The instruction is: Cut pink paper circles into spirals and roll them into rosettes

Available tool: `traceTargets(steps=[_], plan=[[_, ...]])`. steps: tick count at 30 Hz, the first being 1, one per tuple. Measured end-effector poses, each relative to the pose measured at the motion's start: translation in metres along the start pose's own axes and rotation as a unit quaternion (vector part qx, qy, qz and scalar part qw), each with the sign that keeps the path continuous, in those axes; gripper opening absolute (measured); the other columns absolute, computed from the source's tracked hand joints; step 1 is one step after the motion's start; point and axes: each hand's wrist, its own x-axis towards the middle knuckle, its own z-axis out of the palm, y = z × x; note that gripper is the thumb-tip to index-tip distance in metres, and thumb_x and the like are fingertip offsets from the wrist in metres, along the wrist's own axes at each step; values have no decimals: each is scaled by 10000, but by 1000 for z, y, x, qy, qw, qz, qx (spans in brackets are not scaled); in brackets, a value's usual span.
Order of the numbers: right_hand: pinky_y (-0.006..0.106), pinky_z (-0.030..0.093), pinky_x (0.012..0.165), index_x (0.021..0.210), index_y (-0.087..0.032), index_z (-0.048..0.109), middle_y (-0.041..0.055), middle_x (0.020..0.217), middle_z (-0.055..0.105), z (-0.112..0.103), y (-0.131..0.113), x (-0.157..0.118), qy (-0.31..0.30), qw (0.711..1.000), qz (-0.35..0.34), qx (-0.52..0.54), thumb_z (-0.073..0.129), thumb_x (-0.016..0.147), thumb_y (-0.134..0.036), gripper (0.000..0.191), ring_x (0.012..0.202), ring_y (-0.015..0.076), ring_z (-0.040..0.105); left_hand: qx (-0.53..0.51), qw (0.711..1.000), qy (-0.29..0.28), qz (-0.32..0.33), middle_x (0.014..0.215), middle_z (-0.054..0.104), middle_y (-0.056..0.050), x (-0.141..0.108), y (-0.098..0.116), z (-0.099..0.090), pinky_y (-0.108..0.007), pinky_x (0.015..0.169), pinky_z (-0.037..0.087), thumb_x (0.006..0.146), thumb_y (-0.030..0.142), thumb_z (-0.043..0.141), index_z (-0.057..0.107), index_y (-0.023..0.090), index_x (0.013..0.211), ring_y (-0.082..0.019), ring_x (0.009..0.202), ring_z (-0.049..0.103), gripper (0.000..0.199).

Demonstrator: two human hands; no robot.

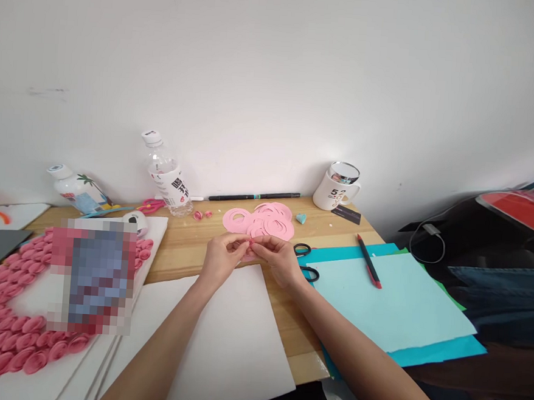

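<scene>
My left hand (pixel 226 254) and my right hand (pixel 274 258) meet over the near middle of the desk, fingertips pinched together. Between them is a small piece of pink paper (pixel 251 243), mostly covered by the fingers, with some of it hanging below. Just beyond lie several pink paper spirals (pixel 272 222) in a loose pile. Black-handled scissors (pixel 310 274) rest close to my right hand, their blades hidden. Under my forearms is a white sheet (pixel 234 332). Rolled pink paper roses (pixel 24 329) cover a white board at the left.
Against the wall stand a water bottle (pixel 170 178), a white bottle (pixel 78 191) and a mug (pixel 336 188). A black pen (pixel 253 196) lies between them. Coloured paper sheets (pixel 392 306) with a red-and-black pen (pixel 369 262) lie right. Two tiny pink rolls (pixel 198 215) sit by the water bottle.
</scene>
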Motion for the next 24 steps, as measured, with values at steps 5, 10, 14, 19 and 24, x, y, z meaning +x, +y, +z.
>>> traceTargets(steps=[5,10,14,19,24], plan=[[364,552,735,777,-151,654,45,755,714,0,-2,0,-13,1000,4,-6,756,591,-357,296,664,190,679,1,1000,0,10,729,700,-51,0,-1,1,-259,555,521,645,237,636,713,159,734,-158,588,628,141],[335,546,725,755,-159,650,19,723,701,-2,-1,1,-6,1000,-2,-6,751,598,-314,243,644,158,667,18,999,-9,40,785,697,-56,-1,0,1,-266,610,531,643,242,646,716,174,728,-169,671,636,129],[324,547,699,747,-151,644,22,696,694,-3,-1,1,0,1000,-6,-22,739,608,-298,224,643,159,665,19,999,-9,35,771,687,-53,-1,0,2,-264,605,530,644,238,644,710,171,717,-163,662,630,119],[331,542,714,735,-146,642,20,701,692,-1,-4,0,3,1000,-6,-26,733,603,-298,221,629,155,663,21,999,-11,45,750,671,-46,-1,-4,3,-268,628,525,641,246,653,702,170,742,-163,680,620,136],[325,539,675,703,-142,644,21,666,689,-3,-3,0,29,998,-26,-46,728,590,-270,190,592,153,652,70,992,-22,104,792,651,-46,-3,-6,4,-271,681,508,673,256,641,711,204,755,-170,747,604,121]])
